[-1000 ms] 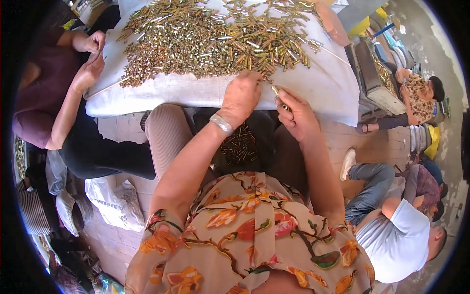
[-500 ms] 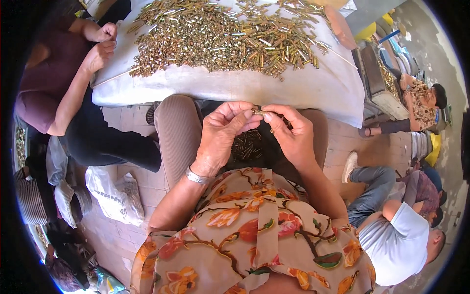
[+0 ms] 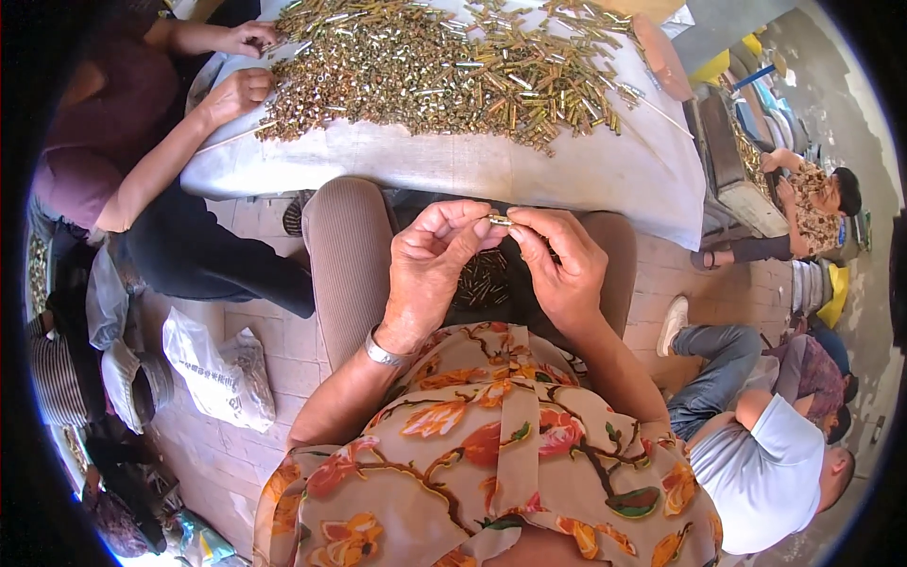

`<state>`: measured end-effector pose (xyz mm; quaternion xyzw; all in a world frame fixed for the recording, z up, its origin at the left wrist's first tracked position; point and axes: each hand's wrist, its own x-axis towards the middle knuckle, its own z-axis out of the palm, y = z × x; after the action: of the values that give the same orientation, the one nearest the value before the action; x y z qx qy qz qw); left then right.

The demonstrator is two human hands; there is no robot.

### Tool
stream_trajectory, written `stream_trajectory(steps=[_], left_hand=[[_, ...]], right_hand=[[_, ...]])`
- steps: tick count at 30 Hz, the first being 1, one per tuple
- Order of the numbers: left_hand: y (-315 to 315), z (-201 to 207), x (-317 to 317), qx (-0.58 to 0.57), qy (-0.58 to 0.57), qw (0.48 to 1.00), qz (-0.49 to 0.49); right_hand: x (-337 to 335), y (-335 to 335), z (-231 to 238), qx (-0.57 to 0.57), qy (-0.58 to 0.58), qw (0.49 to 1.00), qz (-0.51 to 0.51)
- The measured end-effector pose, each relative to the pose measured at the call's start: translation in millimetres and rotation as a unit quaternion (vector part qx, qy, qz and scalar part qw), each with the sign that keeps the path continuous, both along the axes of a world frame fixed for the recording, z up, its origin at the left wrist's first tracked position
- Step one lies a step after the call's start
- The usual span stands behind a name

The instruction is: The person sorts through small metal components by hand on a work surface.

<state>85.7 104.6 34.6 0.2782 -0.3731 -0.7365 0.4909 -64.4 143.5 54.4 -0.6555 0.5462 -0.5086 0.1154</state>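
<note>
A brass-coloured metal cylinder [image 3: 500, 220] lies crosswise between the fingertips of both hands: the left hand [image 3: 427, 260] pinches one end with thumb and forefinger, and the right hand [image 3: 570, 263] pinches the other. Working it well calls for light, steady pressure, with both ends kept in line so neither tilts. Whether the other right fingers enclose anything, I cannot tell. Below the fingertips, loose slender metal pieces [image 3: 482, 282] lie in shadow. Beyond the fingers spreads white cloth [image 3: 453, 168], bearing a pile of metal sleeves and rods [image 3: 416, 80]. Half a second ago this grip looked much alike, but the co-worker's hands [image 3: 239, 94], beyond the fingers and leftward, have moved to the pile's edge.
</note>
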Motion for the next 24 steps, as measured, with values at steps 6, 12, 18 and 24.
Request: stream_trajectory(steps=[6, 12, 18, 24], left_hand=[[0, -2, 3, -0.096, -0.069, 0.993, 0.01], [1, 0, 4, -0.092, -0.076, 0.993, -0.004], [-8, 2, 15, -0.09, -0.078, 0.991, -0.058], [-17, -3, 25, 0.051, 0.112, 0.956, -0.268]], right_hand=[[-5, -3, 1, -0.041, 0.051, 0.998, 0.025], [-8, -4, -2, -0.079, 0.081, 0.993, 0.039], [-12, -4, 3, 0.0, 0.024, 0.997, 0.071], [-24, 5, 16, 0.365, -0.378, 0.828, 0.197]])
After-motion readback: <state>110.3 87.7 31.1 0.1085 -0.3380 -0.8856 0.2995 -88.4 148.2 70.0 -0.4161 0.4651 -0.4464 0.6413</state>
